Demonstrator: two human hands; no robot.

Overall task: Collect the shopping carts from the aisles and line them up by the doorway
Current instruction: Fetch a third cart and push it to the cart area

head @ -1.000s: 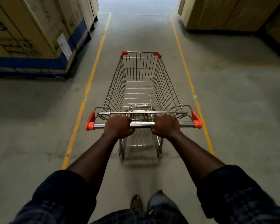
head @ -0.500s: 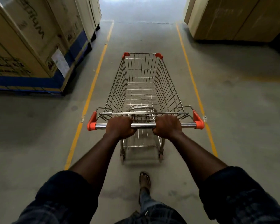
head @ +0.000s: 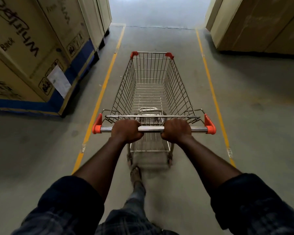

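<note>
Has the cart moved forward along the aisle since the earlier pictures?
Yes. The cart has rolled forward: the cardboard boxes on the left now lie nearer the camera and beside its basket, and both hands hold the handle.

Shiny wire-metal shopping cart (head: 151, 85), glossy chrome handle bar (head: 152, 129) with orange plastic end caps (head: 96, 127); matt cardboard boxes (head: 29, 48); dull, scuffed concrete floor (head: 261, 124).

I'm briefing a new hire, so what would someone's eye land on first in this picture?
First, the empty wire shopping cart in the middle, running between two yellow floor lines, with the left hand and right hand closed on its handle bar. Next, the tall printed cardboard boxes stacked at left, and plainer ones at upper right.
</note>
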